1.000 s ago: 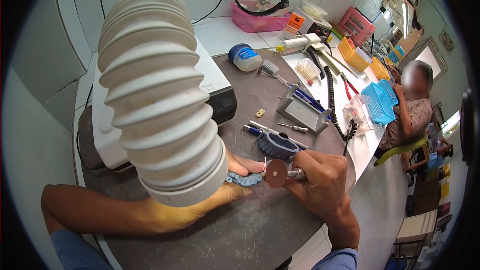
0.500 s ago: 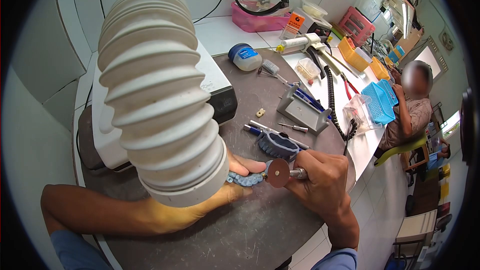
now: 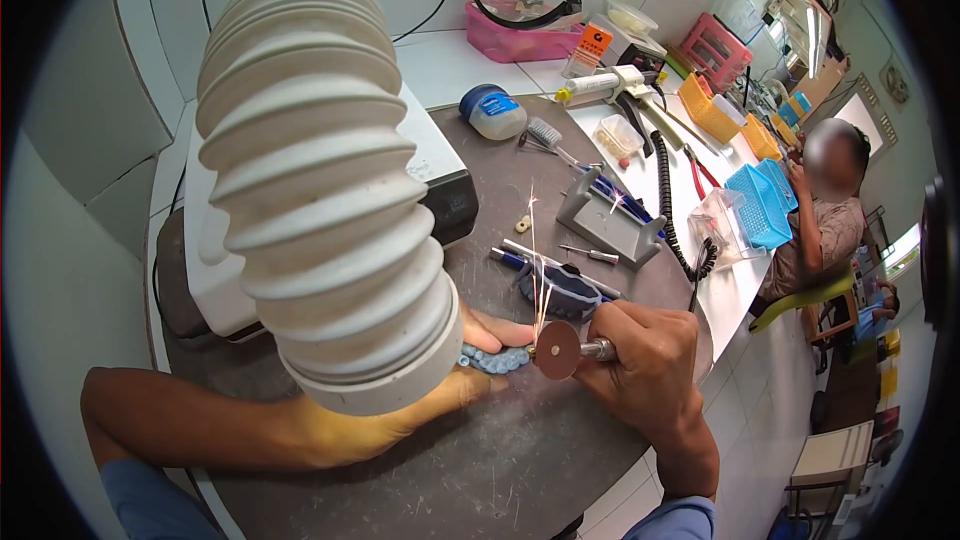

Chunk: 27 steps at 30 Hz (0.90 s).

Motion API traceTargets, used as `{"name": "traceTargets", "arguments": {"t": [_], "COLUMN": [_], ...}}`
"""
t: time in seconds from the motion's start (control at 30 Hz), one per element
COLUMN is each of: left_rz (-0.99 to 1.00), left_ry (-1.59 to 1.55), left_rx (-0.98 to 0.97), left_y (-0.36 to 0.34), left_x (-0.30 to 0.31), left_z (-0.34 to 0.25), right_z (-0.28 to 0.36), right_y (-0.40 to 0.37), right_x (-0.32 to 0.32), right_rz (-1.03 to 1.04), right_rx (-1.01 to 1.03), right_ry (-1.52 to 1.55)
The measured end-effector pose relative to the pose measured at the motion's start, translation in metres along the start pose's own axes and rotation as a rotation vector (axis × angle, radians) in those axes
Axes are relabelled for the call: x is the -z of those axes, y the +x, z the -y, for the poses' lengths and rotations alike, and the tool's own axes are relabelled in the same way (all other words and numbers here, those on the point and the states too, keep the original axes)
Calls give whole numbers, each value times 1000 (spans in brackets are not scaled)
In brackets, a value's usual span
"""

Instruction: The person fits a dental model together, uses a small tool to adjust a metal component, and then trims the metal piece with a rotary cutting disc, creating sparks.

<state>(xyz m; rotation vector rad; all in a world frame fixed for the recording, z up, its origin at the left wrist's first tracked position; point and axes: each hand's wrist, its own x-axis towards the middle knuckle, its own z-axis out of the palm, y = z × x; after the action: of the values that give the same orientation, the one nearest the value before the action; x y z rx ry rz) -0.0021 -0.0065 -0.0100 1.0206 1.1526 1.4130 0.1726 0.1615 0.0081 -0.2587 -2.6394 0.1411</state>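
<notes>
My left hand (image 3: 440,405) is closed on a blue-grey dental model (image 3: 495,361), thumb below and fingers above; part of the hand is hidden behind the hose end. My right hand (image 3: 645,365) grips a rotary handpiece (image 3: 600,349) carrying a round brown cutting disc (image 3: 558,350). The disc's left edge meets a small gold-coloured piece at the right end of the model. Thin bright sparks (image 3: 541,295) shoot upward from that contact. Just behind the disc lies a second dental model (image 3: 565,292), dark blue-grey.
A wide white corrugated hose (image 3: 310,170) hangs over my left forearm. On the bench are a grey handpiece stand (image 3: 610,225), a blue-lidded jar (image 3: 493,112), a brush (image 3: 545,135) and a small cream piece (image 3: 523,224). Farther right, a person (image 3: 830,200) sits near blue baskets (image 3: 760,200).
Sparks now fly up from where the disc touches the gold-coloured piece; none showed before. Both hands have stayed nearly in place.
</notes>
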Motion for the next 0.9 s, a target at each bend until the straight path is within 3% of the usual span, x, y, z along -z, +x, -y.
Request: {"name": "traceTargets", "arguments": {"t": [0.33,0.53,0.9], "left_rz": [-25,-60,-8], "left_ry": [-97,-58,38], "left_rx": [-13,40,-28], "left_y": [-1,-1,0], "left_x": [0,-2,-1], "left_z": [7,1,-1], "right_z": [0,-1,-1], "right_y": [0,-2,-1], "right_x": [1,-1,0], "right_rz": [-28,-16,-4], "right_rx": [-5,-8,4], "right_ry": [-22,-21,-28]}}
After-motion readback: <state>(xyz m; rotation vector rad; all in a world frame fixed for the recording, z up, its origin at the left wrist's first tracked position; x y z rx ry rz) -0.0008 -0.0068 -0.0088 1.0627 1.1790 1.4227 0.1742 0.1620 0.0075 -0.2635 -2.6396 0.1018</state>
